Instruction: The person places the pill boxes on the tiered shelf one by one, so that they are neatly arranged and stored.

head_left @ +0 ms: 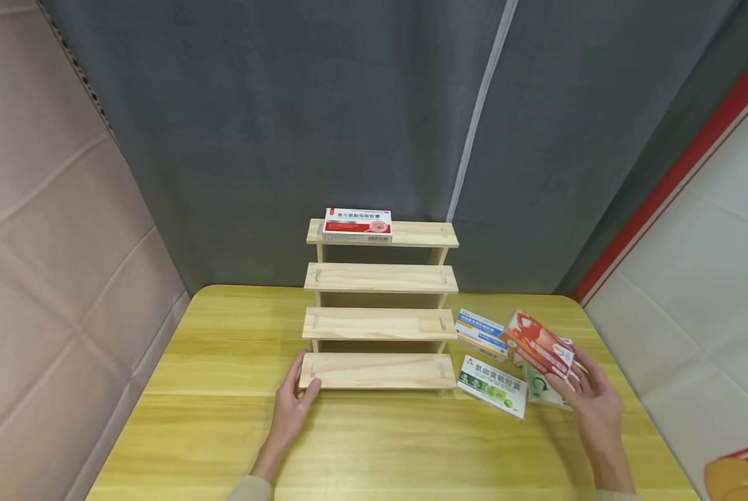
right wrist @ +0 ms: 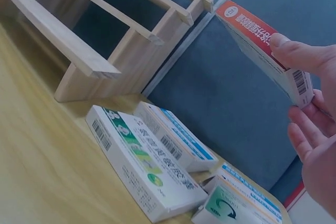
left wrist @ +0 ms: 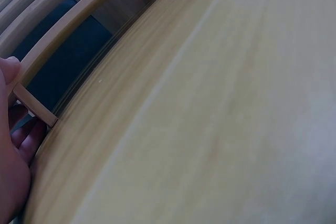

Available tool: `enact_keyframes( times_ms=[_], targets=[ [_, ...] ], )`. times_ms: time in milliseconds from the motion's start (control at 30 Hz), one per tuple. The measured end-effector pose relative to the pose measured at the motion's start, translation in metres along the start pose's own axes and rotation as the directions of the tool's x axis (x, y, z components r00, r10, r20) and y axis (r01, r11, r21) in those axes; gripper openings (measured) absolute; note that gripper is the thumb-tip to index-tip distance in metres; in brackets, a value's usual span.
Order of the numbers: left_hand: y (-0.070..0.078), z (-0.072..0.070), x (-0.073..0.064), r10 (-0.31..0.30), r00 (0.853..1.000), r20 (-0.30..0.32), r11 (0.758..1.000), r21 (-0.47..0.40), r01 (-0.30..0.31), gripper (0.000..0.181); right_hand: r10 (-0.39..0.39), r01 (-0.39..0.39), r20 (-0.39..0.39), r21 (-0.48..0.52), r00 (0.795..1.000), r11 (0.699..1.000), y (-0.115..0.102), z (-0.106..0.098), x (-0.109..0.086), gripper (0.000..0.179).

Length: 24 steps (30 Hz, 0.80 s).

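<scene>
In the head view a pale wooden four-step rack [head_left: 380,370] stands on the table. My left hand [head_left: 291,407] grips the left end of its lowest step, thumb on top and fingers at the side. To the right, my right hand [head_left: 589,400] pinches a red and white medicine box [head_left: 539,344] by one end, held above other boxes. Below it lie a green and white medicine box [head_left: 492,386], a blue and white box [head_left: 481,334] and a pale green box [head_left: 544,388], partly hidden by the hand. The right wrist view shows the held box [right wrist: 257,38] raised off the table.
A white and red medicine box [head_left: 357,225] lies on the rack's top step, toward the left. Behind the yellow wooden table [head_left: 223,348] hangs a dark grey curtain [head_left: 286,139]. Light panels [head_left: 712,264] flank the table at both sides.
</scene>
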State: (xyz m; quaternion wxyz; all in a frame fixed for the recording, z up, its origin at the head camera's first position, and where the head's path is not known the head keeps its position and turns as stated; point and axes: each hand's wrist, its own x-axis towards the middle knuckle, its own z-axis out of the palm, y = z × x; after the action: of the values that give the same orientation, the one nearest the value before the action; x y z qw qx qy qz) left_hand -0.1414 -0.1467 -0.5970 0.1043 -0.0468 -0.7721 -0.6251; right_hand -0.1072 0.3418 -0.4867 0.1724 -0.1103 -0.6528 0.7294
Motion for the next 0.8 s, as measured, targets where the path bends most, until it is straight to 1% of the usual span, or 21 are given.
enact_keyframes(
  times_ms=[200, 433, 533, 633, 800],
  targets=[
    [0.001, 0.000, 0.000, 0.004, 1.000, 0.001, 1.000, -0.006, -0.004, 0.067, 0.012, -0.012, -0.004, -0.038, 1.000, 0.999, -0.006, 0.007, 0.006, 0.073],
    [0.001, 0.000, 0.000, -0.023, 1.000, -0.003, 1.000, 0.012, 0.023, 0.067, -0.003, 0.003, 0.009, -0.025, 1.000, 1.000, -0.009, 0.015, 0.011, 0.074],
    [0.002, 0.001, 0.000, -0.026, 1.000, -0.001, 1.000, 0.013, 0.026, 0.067, 0.017, -0.018, -0.008, -0.067, 1.000, 0.998, -0.010, 0.020, 0.013, 0.074],
    [0.002, 0.001, 0.000, -0.023, 1.000, -0.001, 1.000, 0.007, 0.023, 0.068, 0.053, -0.056, -0.030, -0.118, 0.998, 0.991, -0.013, 0.024, 0.017, 0.075],
    [0.001, 0.001, -0.001, -0.015, 1.000, -0.004, 1.000, -0.002, 0.015, 0.067, 0.095, -0.101, -0.044, -0.150, 0.994, 0.983, -0.019, 0.032, 0.025, 0.078]
  ],
)
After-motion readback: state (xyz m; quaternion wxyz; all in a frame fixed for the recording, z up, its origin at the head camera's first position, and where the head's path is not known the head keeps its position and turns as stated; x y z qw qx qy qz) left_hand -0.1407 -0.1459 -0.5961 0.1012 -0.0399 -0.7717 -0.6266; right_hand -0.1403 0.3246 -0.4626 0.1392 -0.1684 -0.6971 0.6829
